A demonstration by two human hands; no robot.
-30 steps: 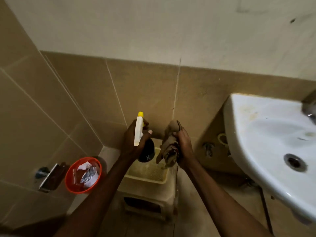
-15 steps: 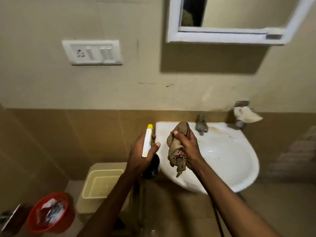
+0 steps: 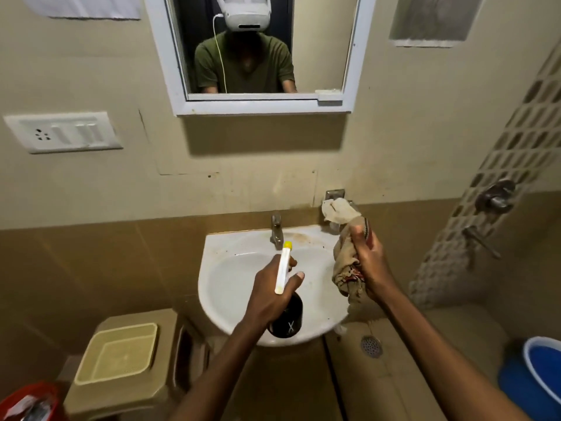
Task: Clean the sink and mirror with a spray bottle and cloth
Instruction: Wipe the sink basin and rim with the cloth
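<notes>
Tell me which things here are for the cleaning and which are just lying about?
For the job: spray bottle in the left hand; cloth in the right hand; sink; mirror.

Just there: blue bucket, red bin, beige stool, switch plate.

Basin mostly open, rim crowded at the back

The sink (image 3: 230, 278) bowl's left half lies bare; the tap (image 3: 277, 228) stands at its back rim, the spray bottle (image 3: 287, 311) hangs over the front, and the cloth (image 3: 346, 268) overhangs the right edge.

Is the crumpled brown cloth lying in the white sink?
No, the right hand holds the crumpled brown cloth above the white sink's rim.
</notes>
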